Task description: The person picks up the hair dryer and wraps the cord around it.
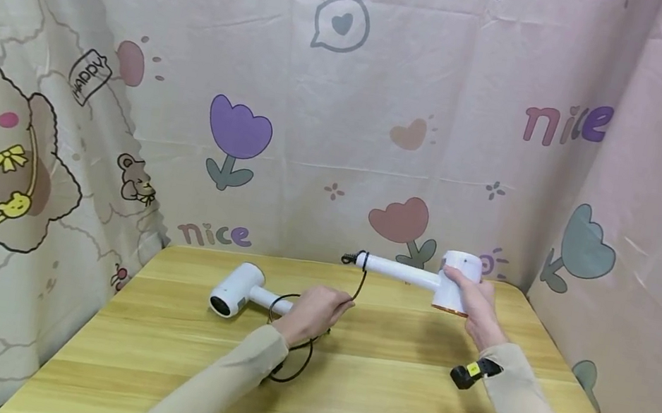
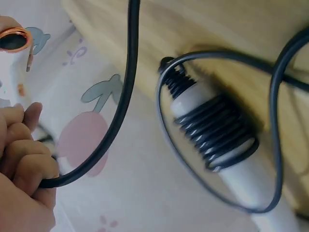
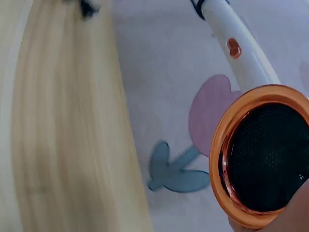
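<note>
Above the table at the right, my right hand (image 1: 479, 306) grips the head of a white hair dryer (image 1: 404, 273), whose handle points left. In the right wrist view the dryer's copper-coloured ring (image 3: 219, 159) and dark mesh face the camera. My left hand (image 1: 314, 312) curls its fingers round the black power cord (image 2: 129, 82), which runs up to the end of that handle. A second white hair dryer (image 1: 238, 289) lies on the table by the left hand, which partly hides its handle. Black cord coils (image 2: 215, 130) wrap this handle in the left wrist view.
The light wooden table (image 1: 379, 399) ends at a printed curtain (image 1: 330, 128) at the back and sides. A loose loop of black cord (image 1: 307, 364) hangs below the left hand. A black and yellow wrist camera (image 1: 465, 376) is strapped to the right wrist.
</note>
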Demonstrator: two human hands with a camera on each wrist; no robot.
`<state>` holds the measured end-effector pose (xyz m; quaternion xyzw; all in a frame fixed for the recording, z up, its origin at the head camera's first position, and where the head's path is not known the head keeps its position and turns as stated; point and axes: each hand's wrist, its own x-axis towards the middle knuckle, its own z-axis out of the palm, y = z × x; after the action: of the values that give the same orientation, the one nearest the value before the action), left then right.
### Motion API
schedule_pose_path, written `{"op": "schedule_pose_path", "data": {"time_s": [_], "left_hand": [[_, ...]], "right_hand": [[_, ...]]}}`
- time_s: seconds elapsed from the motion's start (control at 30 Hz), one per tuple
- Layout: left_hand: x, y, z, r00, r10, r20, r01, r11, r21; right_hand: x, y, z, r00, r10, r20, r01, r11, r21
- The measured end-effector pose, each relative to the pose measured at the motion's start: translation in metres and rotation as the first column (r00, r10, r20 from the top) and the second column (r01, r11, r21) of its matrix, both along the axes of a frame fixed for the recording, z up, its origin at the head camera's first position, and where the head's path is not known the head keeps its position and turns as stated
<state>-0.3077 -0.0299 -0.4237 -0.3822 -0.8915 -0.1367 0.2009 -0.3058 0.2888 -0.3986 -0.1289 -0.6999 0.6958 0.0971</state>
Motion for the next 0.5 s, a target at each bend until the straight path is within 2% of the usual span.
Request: {"op": "schedule_pose_path", "data": {"time_s": [0.13,0.27,0.4,0.5], "left_hand": [[0.002,-0.003,0.017,0.999,-0.018,-0.050,0.018,1.000,0.007],[-0.001,-0.008,0.032,0.987,-0.017,-0.158,0.012,0.999,-0.031],[-0.006,-0.012,0.042,0.973,-0.025,-0.230,0.009,0.997,-0.072],[-0.010,-0.018,0.047,0.973,-0.032,-0.227,0.028,0.999,-0.023]], "right_hand": [[0.003,0.002,0.005,0.994,0.053,-0.098,-0.030,0.975,0.221],[0.006,0.001,0.010,0.974,0.179,-0.141,-0.113,0.918,0.381],[0.007,-0.002,0.014,0.953,0.270,-0.136,-0.180,0.869,0.462],[0.007,-0.002,0.017,0.944,0.311,-0.115,-0.220,0.847,0.485]]}}
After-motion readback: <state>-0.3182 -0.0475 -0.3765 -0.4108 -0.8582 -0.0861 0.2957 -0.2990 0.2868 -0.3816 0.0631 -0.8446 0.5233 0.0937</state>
